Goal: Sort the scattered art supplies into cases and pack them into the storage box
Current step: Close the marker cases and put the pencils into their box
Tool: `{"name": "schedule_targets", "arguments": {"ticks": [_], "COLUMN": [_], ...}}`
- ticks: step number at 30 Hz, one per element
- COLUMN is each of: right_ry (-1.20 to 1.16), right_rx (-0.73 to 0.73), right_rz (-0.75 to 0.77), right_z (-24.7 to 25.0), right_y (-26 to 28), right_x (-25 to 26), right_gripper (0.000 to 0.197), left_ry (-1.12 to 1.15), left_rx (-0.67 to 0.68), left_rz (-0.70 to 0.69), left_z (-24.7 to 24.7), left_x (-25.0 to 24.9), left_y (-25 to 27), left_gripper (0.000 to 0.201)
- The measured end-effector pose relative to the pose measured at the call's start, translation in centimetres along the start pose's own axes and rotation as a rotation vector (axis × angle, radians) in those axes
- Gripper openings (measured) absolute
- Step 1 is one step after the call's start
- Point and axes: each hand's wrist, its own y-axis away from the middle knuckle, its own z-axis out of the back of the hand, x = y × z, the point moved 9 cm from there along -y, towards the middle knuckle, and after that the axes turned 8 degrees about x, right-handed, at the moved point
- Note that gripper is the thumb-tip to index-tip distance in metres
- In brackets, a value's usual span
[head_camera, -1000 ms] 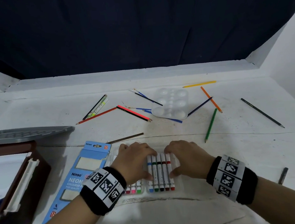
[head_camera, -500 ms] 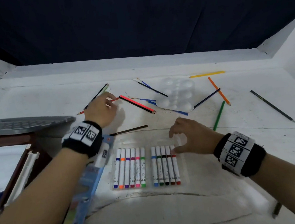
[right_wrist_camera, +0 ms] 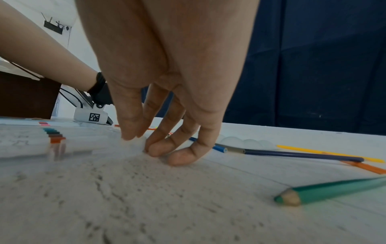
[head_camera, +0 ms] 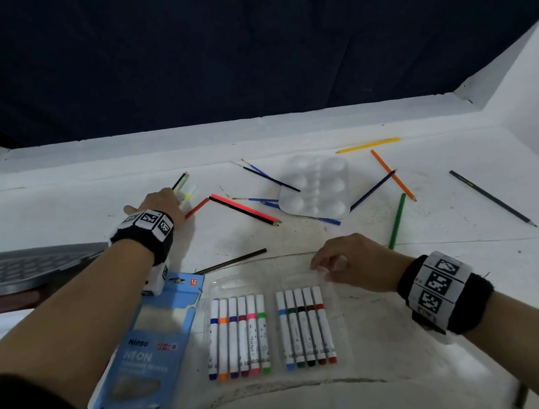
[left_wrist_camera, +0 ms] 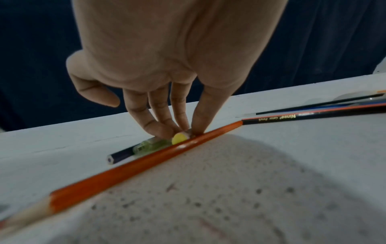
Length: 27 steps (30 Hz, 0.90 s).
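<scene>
1. The yellow marker lies far-left on the worktop, beside an orange pencil.
2. The left hand pinches it; I judge this the gathering step.
3. The right hand, fingers curled, presses the clear marker case; next, lift the marker into its free slot.

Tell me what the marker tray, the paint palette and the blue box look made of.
Marker tray: thin clear plastic, glossy; the table shows through it. Paint palette: white moulded plastic, smooth, with rounded wells catching highlights. Blue box: probably printed cardboard, flat panels with lettering and a slight sheen.
</scene>
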Motion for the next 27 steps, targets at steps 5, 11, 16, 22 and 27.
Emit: {"name": "schedule_targets", "arguments": {"ticks": [5,11,16,22,27], "right_ry": [0.0,-0.063,-0.165,-0.195,-0.21], "right_rx": [0.011,-0.018,-0.055,-0.056,-0.039], "right_rz": [-0.009,-0.022,-0.034,-0.103,-0.119], "right_z": [-0.2,0.3,0.4,-0.6,-1.5], "right_y": [0.0,0.9,2.2,3.7,4.5], "right_x": [0.1,0.0,-0.2,-0.8,-0.7], "right_gripper": [0.025,0.023,0.022,0.051,0.074], "left_ry": [0.044,0.441,0.722,0.869,0.778], "left_rx": [-0.081,-0.312,-0.127,0.429,0.504], "left_rz": [-0.067,-0.509,-0.714,-0.721,-0.648], "left_z": [1.4,5.1,2.6,-5.5,-8.9], "left_x": [-1.8,-6.6,-9.5,-12.1,-13.2], "left_y": [2.7,13.1,22.8,28.5,29.1], "left_gripper": [0.024,0.012,0.028,0.076,0.074]}}
